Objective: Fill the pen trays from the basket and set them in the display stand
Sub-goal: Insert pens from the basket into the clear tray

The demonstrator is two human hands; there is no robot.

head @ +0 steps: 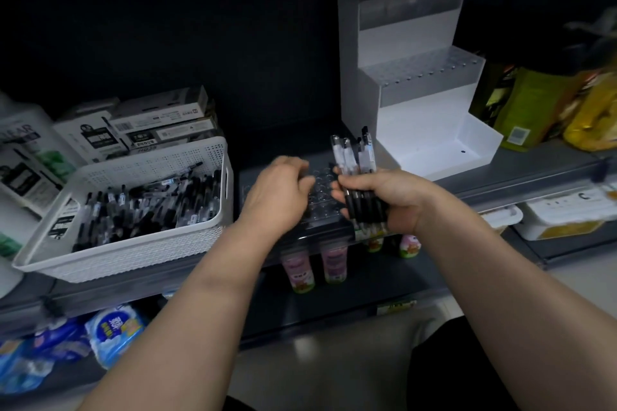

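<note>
My right hand (384,198) is closed around a bundle of pens (355,160), clear barrels up, black grips down. It holds them over the right end of a clear pen tray (320,210) with rows of round holes, which lies on the dark shelf. My left hand (278,192) rests on the tray's left part, fingers curled; whether it pinches anything is hidden. A white perforated basket (140,243) full of black pens stands to the left. The white stepped display stand (410,77) rises at the back right, with two perforated trays on its upper steps and an empty bottom step.
White boxes of stationery (160,123) are stacked behind the basket. Yellow and green packets (547,103) sit right of the stand. Small pink bottles (330,264) stand on the shelf below, blue tissue packs (110,330) lower left, and white tubs (561,213) lower right.
</note>
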